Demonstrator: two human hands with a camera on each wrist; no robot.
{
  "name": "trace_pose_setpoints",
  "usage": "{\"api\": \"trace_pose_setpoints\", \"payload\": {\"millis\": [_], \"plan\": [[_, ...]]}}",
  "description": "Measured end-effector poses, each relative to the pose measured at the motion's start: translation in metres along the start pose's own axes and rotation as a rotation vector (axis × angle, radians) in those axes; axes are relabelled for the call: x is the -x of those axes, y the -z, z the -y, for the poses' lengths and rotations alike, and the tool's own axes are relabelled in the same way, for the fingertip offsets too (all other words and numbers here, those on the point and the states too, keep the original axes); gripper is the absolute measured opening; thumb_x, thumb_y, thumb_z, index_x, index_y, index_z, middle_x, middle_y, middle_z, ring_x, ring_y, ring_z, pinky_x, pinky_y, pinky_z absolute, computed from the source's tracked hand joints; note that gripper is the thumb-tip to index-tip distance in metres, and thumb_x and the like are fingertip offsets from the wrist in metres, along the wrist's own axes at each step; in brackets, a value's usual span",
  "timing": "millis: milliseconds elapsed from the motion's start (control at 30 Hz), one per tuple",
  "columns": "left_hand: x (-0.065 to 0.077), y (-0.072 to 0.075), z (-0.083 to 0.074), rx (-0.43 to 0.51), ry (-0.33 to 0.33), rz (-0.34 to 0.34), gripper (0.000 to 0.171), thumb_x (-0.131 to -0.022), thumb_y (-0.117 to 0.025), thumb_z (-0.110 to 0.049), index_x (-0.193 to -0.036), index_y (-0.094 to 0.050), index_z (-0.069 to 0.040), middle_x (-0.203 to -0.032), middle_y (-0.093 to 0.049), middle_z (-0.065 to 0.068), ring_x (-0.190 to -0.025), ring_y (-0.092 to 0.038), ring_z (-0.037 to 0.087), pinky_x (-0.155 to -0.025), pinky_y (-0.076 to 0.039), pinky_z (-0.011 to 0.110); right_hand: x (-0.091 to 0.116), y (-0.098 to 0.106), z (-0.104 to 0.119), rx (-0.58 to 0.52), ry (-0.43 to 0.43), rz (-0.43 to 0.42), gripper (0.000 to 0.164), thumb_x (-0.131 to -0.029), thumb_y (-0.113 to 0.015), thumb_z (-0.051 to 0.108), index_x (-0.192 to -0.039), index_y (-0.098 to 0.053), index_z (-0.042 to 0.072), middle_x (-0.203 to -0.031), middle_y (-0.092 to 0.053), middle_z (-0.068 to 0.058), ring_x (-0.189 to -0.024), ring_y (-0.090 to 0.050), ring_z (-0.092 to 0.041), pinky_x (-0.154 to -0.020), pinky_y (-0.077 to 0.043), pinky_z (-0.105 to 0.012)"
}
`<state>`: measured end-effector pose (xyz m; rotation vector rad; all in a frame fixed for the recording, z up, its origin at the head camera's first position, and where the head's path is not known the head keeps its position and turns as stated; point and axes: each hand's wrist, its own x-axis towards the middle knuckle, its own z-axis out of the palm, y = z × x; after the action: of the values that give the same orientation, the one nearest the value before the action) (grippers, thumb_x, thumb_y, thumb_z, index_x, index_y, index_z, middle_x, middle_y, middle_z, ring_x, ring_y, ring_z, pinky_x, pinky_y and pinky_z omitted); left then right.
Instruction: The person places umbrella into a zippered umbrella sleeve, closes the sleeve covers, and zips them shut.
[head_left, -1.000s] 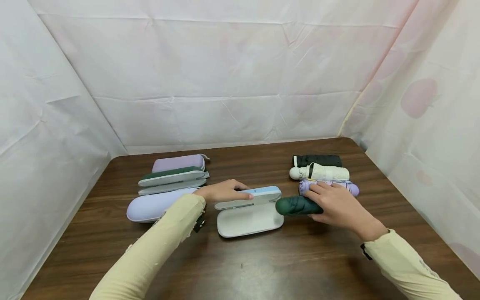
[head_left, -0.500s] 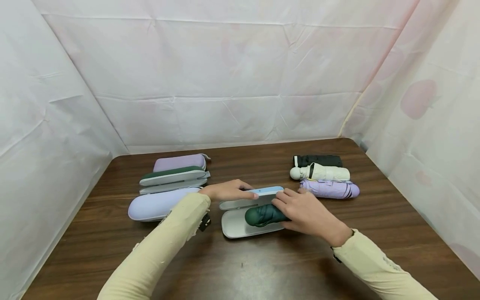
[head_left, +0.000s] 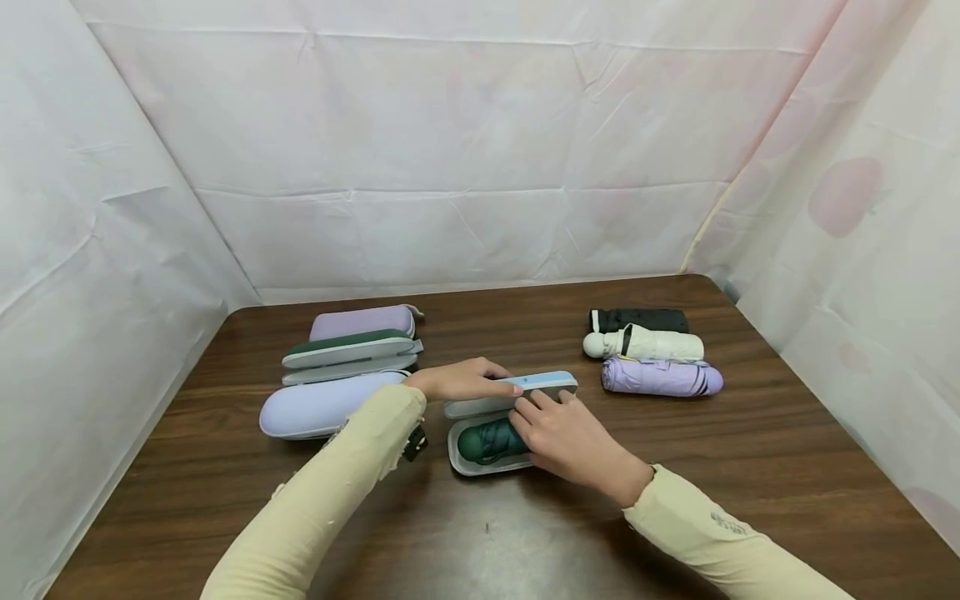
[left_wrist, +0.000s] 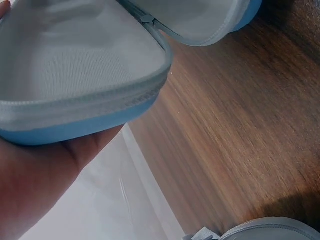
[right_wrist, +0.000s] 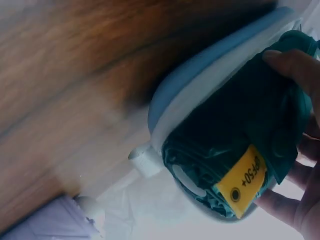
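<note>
A zip case (head_left: 551, 380), blue outside and pale grey inside, lies unfolded at mid-table. My left hand (head_left: 461, 382) holds its raised lid (left_wrist: 85, 65), thumb over the front rim and the other fingers behind. In the case's lower half lies a folded dark green umbrella (head_left: 487, 442), its rounded handle end toward the left. My right hand (head_left: 566, 437) grips the umbrella's right part and hides that end in the head view. The right wrist view shows the umbrella's wrapped cloth end with a yellow "UPF50+" tag (right_wrist: 242, 182).
On the left, a lavender case (head_left: 318, 407), an unzipped green case (head_left: 348, 354) and a purple case (head_left: 360, 322) lie in a row. On the right lie folded umbrellas: black (head_left: 645, 320), white (head_left: 660, 344) and lavender (head_left: 660, 378). Pale sheets (head_left: 450, 167) hang around the wooden table (head_left: 375, 533).
My right hand has carried the green umbrella leftward from beside the lavender umbrella and down into the blue case. The left hand has stayed on the lid.
</note>
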<state>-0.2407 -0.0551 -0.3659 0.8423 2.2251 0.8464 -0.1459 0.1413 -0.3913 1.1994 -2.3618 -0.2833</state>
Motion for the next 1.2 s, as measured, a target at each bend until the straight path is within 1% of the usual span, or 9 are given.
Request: {"api": "trace_pose_setpoints", "payload": {"millis": [233,367,500,667,867,933,1067,1133,1200], "plan": [[0.000,-0.001,-0.001,0.008,-0.006,0.006,0.054,-0.094,-0.051,-0.047,-0.132,-0.057,-0.008,-0.127,-0.058,0.002,-0.115,-0.052,0.014,-0.097,-0.041,0.035,-0.007,-0.006,0.006,0.016,0.013,-0.029,0.025,-0.077,-0.073,0.025,-0.093,-0.063,0.008,-0.091,-0.057,-0.004,-0.085,-0.053,-0.021,-0.049,-0.041,-0.034],[-0.001,-0.001,-0.002,0.005,-0.012,0.007,0.053,-0.094,-0.051,-0.047,-0.131,-0.058,-0.009,-0.125,-0.059,0.000,-0.114,-0.053,0.013,-0.096,-0.041,0.033,-0.008,-0.009,0.008,0.015,0.012,-0.016,0.022,-0.079,-0.071,0.023,-0.094,-0.064,0.009,-0.093,-0.059,-0.004,-0.086,-0.054,-0.021,-0.048,-0.040,-0.034],[-0.002,-0.002,-0.003,0.000,-0.019,0.009,0.053,-0.094,-0.052,-0.048,-0.130,-0.058,-0.010,-0.125,-0.059,-0.001,-0.114,-0.053,0.012,-0.096,-0.041,0.033,-0.006,-0.012,0.008,0.025,-0.001,0.013,0.030,-0.077,-0.073,0.029,-0.098,-0.065,0.009,-0.099,-0.061,-0.004,-0.087,-0.056,-0.021,-0.049,-0.042,-0.034],[-0.003,-0.001,-0.002,-0.004,-0.022,0.010,0.052,-0.094,-0.052,-0.048,-0.130,-0.059,-0.011,-0.124,-0.060,-0.001,-0.113,-0.053,0.011,-0.096,-0.041,0.032,-0.005,-0.016,0.007,0.020,-0.011,0.019,0.038,-0.075,-0.076,0.035,-0.101,-0.065,0.009,-0.102,-0.061,-0.005,-0.087,-0.058,-0.020,-0.051,-0.044,-0.035],[0.000,-0.001,-0.001,-0.008,-0.028,0.009,0.053,-0.094,-0.052,-0.047,-0.130,-0.058,-0.009,-0.125,-0.059,0.000,-0.114,-0.053,0.012,-0.096,-0.041,0.033,-0.002,-0.008,0.002,-0.091,-0.020,0.067,0.056,-0.078,-0.074,0.050,-0.114,-0.063,0.010,-0.114,-0.059,-0.006,-0.100,-0.058,-0.021,-0.063,-0.050,-0.036],[0.001,-0.001,-0.001,-0.006,-0.031,0.009,0.053,-0.094,-0.053,-0.046,-0.131,-0.057,-0.008,-0.125,-0.059,0.000,-0.112,-0.053,0.011,-0.095,-0.041,0.032,0.002,-0.003,-0.004,-0.149,0.016,-0.002,0.047,-0.082,-0.071,0.045,-0.113,-0.064,0.010,-0.111,-0.060,-0.004,-0.098,-0.059,-0.019,-0.067,-0.050,-0.034],[0.002,-0.004,-0.004,-0.005,-0.048,0.017,0.054,-0.094,-0.054,-0.045,-0.132,-0.056,-0.007,-0.124,-0.060,0.001,-0.108,-0.055,0.009,-0.091,-0.043,0.029,0.015,0.006,-0.027,-0.240,0.094,-0.279,0.017,-0.091,-0.060,0.024,-0.096,-0.067,0.009,-0.089,-0.061,-0.001,-0.079,-0.058,-0.016,-0.061,-0.049,-0.030],[0.003,-0.006,-0.005,-0.016,-0.052,0.013,0.056,-0.093,-0.055,-0.046,-0.132,-0.055,-0.006,-0.123,-0.060,0.001,-0.107,-0.055,0.008,-0.090,-0.043,0.028,0.020,0.009,-0.041,-0.295,0.067,-0.377,0.016,-0.092,-0.055,0.016,-0.089,-0.068,0.008,-0.083,-0.060,0.001,-0.073,-0.056,-0.015,-0.059,-0.048,-0.030],[0.006,-0.007,-0.006,-0.045,-0.050,0.004,0.058,-0.093,-0.055,-0.047,-0.134,-0.054,-0.007,-0.123,-0.060,0.000,-0.105,-0.055,0.007,-0.090,-0.043,0.028,0.024,0.010,-0.053,-0.371,-0.003,-0.387,0.015,-0.092,-0.055,0.014,-0.090,-0.068,0.007,-0.085,-0.060,0.001,-0.073,-0.054,-0.014,-0.059,-0.047,-0.031]]}}
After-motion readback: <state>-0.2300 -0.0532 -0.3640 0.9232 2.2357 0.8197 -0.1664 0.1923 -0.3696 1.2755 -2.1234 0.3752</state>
